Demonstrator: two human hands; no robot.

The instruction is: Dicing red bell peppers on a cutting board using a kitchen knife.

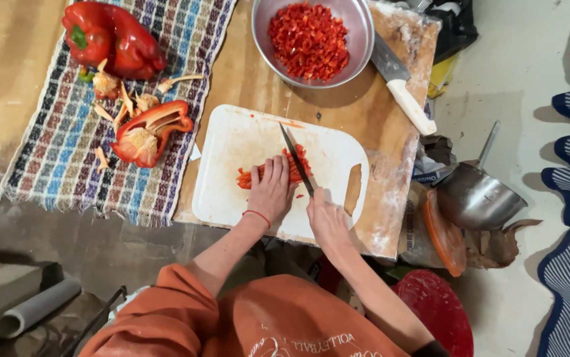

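My left hand [271, 188] presses down on a bunch of red pepper strips [268, 173] on a white cutting board [232, 142]. My right hand [328, 221] grips the handle of a dark-bladed knife [296, 158], whose blade rests across the strips just right of my left fingers. A metal bowl [357, 39] full of diced red pepper stands beyond the board on the wooden table [245, 73].
A whole red pepper [113, 39], a cut pepper half [149, 132] and seed scraps lie on a checked cloth [67, 152] at left. A white-handled knife [404, 89] lies right of the bowl. A metal pot [476, 195], an orange lid and a red bucket are on the floor at right.
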